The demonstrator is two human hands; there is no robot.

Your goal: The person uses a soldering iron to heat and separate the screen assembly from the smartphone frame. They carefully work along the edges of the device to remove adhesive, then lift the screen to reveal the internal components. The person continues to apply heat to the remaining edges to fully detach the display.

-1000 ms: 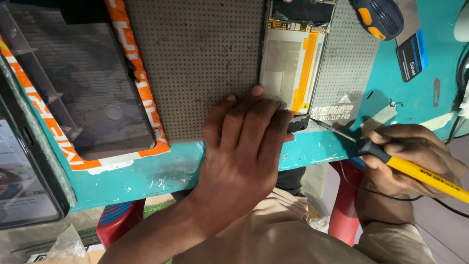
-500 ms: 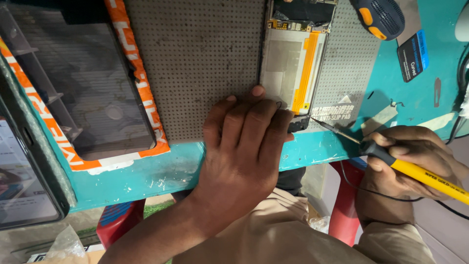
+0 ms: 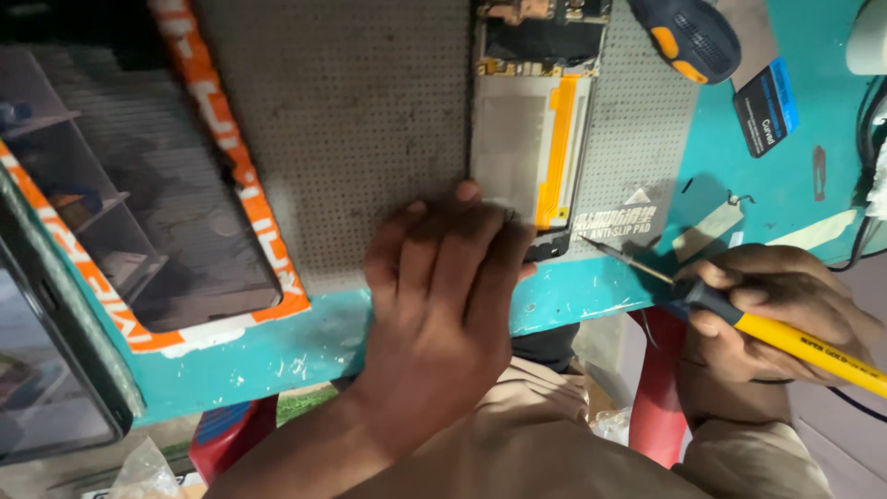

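Observation:
An opened phone, its back cover off and an orange flex strip showing, lies on a grey perforated mat. My left hand rests flat on the mat with fingers together, its fingertips pressing the phone's near end. My right hand grips a yellow-handled soldering tool over the table's near edge. The tool's thin metal tip points toward the phone's near corner, a short way from it.
A screwdriver with a blue and orange handle and a dark blue card lie beyond the phone on the teal table. A dark panel with an orange border lies at left. Black cable runs at right; a red stool is below.
The tool's tip has edged slightly left toward the phone. My left hand has stayed in place on the phone's end.

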